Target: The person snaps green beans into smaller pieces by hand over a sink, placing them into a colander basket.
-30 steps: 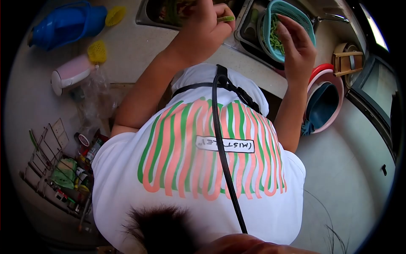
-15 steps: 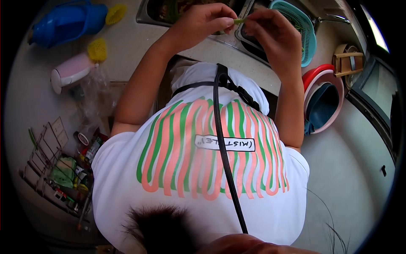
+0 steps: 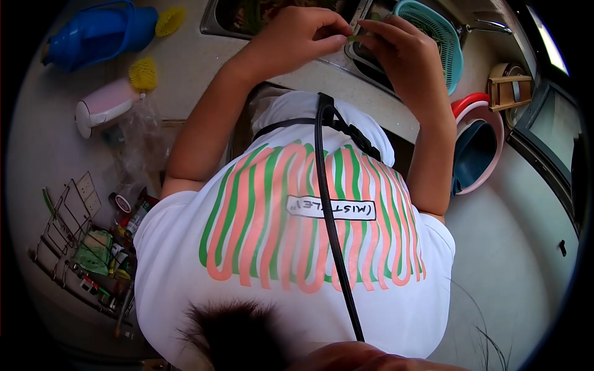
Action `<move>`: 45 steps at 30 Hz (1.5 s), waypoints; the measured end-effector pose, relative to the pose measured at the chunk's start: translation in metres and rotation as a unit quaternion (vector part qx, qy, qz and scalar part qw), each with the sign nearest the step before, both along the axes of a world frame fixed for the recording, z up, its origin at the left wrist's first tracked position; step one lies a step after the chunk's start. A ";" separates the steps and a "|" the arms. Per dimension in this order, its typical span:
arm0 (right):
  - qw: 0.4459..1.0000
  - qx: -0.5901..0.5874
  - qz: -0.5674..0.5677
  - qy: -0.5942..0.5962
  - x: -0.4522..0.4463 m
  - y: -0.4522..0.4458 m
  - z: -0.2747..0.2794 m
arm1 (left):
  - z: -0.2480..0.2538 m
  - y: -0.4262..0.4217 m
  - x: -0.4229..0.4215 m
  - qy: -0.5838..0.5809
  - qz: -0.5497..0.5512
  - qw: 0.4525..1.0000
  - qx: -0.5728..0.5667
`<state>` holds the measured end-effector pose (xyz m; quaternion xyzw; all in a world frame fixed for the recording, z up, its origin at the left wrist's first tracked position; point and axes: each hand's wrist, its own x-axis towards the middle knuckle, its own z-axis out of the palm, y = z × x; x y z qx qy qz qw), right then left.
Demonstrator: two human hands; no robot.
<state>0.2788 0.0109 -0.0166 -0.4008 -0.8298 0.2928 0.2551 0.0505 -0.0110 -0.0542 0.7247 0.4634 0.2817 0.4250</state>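
Observation:
My left hand (image 3: 298,36) is above the counter by the sinks, thumb and fingers curled in a pinch. Facing it is my right hand (image 3: 405,52), also pinching, its fingertips almost meeting those of the left. A small, slim green vegetable piece (image 3: 352,38) shows between the two hands; most of it is covered by fingers, and its kind is unclear. Behind my right hand stands a teal colander (image 3: 456,59) with green pieces in it. Beyond my left hand, the left sink (image 3: 209,21) contains greens and brownish scraps, partly hidden.
At the left are a blue thermos (image 3: 102,37), a pink-and-white kettle (image 3: 105,111) and yellow scrubbers (image 3: 143,74). Nested basins (image 3: 486,167) sit at the right. A faucet (image 3: 492,26) reaches over behind the colander. A wire rack (image 3: 55,235) with packets is low on the left.
My right hand and forearm have shifted slightly right and down. The green piece sits a little lower, with less of it showing. My left fingers have changed their bend slightly.

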 end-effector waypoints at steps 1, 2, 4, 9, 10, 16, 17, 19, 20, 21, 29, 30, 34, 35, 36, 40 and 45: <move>1.000 0.000 -0.003 -0.005 -0.001 -0.001 -0.001 | 0.001 0.000 0.000 0.014 0.004 1.000 0.022; 1.000 0.006 -0.009 -0.005 -0.002 -0.002 0.000 | 0.002 0.000 0.000 0.028 0.009 0.999 0.043; 1.000 0.019 -0.018 -0.007 -0.003 -0.003 0.001 | 0.003 0.001 0.001 0.056 0.015 0.992 0.110; 1.000 0.028 -0.007 0.004 -0.011 0.000 -0.007 | 0.013 0.002 0.003 0.073 0.016 0.963 0.259; 1.000 0.020 -0.005 0.006 -0.013 0.001 -0.007 | 0.017 0.001 0.005 0.067 0.046 0.961 0.263; 0.990 0.080 -0.037 0.113 -0.035 -0.004 -0.016 | 0.041 -0.013 0.016 -0.100 0.255 0.961 0.046; 0.986 0.084 -0.052 0.137 -0.039 -0.007 -0.020 | 0.040 -0.014 0.018 -0.152 0.277 0.949 0.010; 0.973 0.084 -0.054 0.208 -0.044 -0.007 -0.019 | 0.038 -0.018 0.018 -0.230 0.293 0.926 -0.058; 0.965 0.082 -0.055 0.245 -0.046 -0.008 -0.018 | 0.038 -0.020 0.020 -0.267 0.313 0.910 -0.058; 0.966 0.081 -0.053 0.238 -0.046 -0.009 -0.018 | 0.037 -0.021 0.023 -0.303 0.331 0.892 -0.058; 0.938 -0.003 -0.005 0.347 -0.049 -0.012 -0.028 | 0.047 -0.027 -0.001 -0.353 0.317 0.876 -0.085; 0.936 0.000 -0.005 0.352 -0.050 -0.012 -0.027 | 0.045 -0.030 -0.006 -0.333 0.293 0.889 -0.111; 0.950 0.039 -0.017 0.310 -0.051 -0.013 -0.021 | 0.033 -0.038 -0.010 -0.283 0.249 0.922 -0.087; 0.952 0.059 -0.013 0.301 -0.053 -0.010 -0.021 | 0.037 -0.038 -0.009 -0.273 0.247 0.927 -0.074; 0.953 0.078 -0.010 0.291 -0.054 -0.008 -0.021 | 0.039 -0.038 -0.010 -0.263 0.245 0.931 -0.063; 0.963 0.115 -0.003 0.245 -0.060 -0.009 -0.010 | 0.043 -0.034 -0.022 -0.241 0.222 0.944 -0.031; 0.956 0.056 -0.065 0.281 -0.077 -0.022 -0.010 | 0.046 -0.036 -0.026 -0.235 0.240 0.942 -0.023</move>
